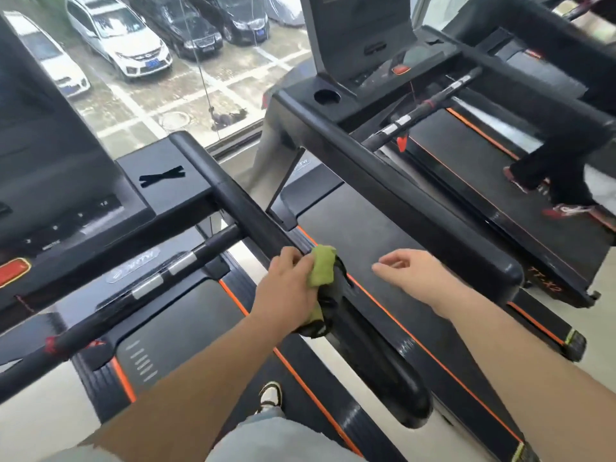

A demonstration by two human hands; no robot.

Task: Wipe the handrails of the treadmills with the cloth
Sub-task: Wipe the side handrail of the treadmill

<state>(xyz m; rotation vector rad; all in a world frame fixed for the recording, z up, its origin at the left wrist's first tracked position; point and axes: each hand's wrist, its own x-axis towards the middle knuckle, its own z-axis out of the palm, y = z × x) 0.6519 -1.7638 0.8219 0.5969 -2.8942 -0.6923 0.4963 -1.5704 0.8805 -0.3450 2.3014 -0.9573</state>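
My left hand (286, 281) grips a green cloth (321, 270) wrapped over the black right handrail (240, 201) of the near treadmill, about halfway along the rail. Part of the cloth hangs below the hand, dark and green. My right hand (416, 275) hovers open over the belt (383, 235) of the neighbouring treadmill, fingers loosely spread, holding nothing. That treadmill's left handrail (400, 188) runs diagonally just beyond my right hand.
A console (66, 201) with a taped cross sits at left, with a crossbar (160, 281) below it. Another person's legs and red shoes (563, 210) stand on the treadmill at right. A window ahead looks down on parked cars (116, 35). My shoe (270, 395) is below.
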